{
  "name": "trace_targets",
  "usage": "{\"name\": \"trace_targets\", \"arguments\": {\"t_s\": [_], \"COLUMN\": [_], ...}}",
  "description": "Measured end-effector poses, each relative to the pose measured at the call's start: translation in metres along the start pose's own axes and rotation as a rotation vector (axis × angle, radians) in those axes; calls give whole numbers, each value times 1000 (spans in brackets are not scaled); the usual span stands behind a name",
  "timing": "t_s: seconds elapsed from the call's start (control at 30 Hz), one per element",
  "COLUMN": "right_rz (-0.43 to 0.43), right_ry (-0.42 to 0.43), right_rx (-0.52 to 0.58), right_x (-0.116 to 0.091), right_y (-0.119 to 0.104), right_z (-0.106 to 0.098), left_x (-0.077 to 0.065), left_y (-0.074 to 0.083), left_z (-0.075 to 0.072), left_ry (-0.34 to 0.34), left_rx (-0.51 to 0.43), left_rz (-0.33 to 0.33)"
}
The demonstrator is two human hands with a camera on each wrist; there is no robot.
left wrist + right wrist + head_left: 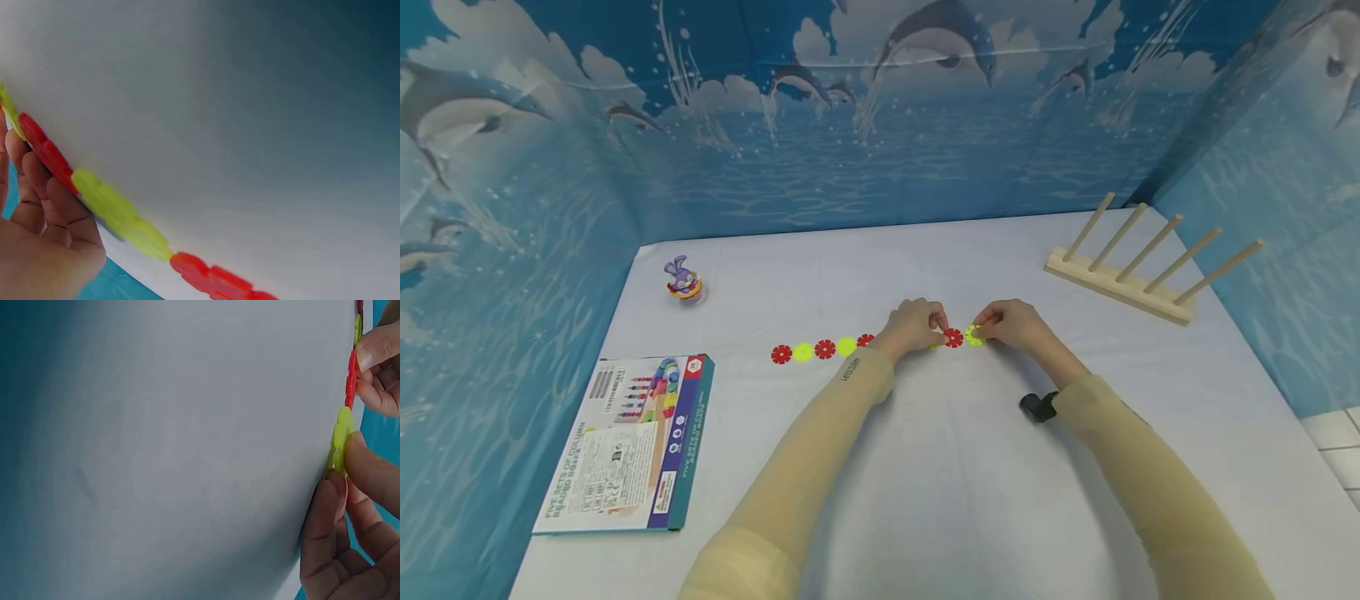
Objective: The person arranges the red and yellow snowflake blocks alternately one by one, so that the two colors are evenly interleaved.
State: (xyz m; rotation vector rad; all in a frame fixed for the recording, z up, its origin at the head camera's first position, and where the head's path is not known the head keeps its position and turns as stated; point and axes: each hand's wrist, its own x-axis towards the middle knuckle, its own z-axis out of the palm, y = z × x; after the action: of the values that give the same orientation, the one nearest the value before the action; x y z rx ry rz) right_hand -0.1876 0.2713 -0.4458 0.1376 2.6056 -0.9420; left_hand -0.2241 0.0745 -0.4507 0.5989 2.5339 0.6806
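Note:
A row of notched, flower-like plastic interlocking discs, alternating red and yellow-green, lies across the white table, its left-end red disc (781, 354) in view. My left hand (912, 327) covers part of the row and pinches the edge of a red disc (954, 337) near its right end. At that end my right hand (1011, 323) pinches a yellow disc (974, 335) between thumb and fingers. In the right wrist view this yellow disc (339, 439) meets the red disc (351, 380). Left-hand fingers (65, 203) run along the discs in the left wrist view.
A wooden stand with several upright pegs (1120, 283) sits at the back right. On the left lies a boxed bead set (617, 450), with a small purple rabbit figure (683, 279) behind it. Dolphin-print cloth (887, 167) walls the table's back and sides.

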Motion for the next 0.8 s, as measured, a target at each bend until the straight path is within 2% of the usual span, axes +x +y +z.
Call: {"name": "trace_targets", "arguments": {"t_s": [0.27,0.8], "right_rz": [1,6], "right_ry": [18,35], "right_rx": [-25,-40], "right_x": [0,-3], "right_y": [-2,-4], "right_z": [4,2], "left_x": [0,3], "left_y": [2,4], "left_z": [-1,-2], "left_ry": [-12,-32], "left_rx": [7,-51], "left_rz": [-20,-58]}}
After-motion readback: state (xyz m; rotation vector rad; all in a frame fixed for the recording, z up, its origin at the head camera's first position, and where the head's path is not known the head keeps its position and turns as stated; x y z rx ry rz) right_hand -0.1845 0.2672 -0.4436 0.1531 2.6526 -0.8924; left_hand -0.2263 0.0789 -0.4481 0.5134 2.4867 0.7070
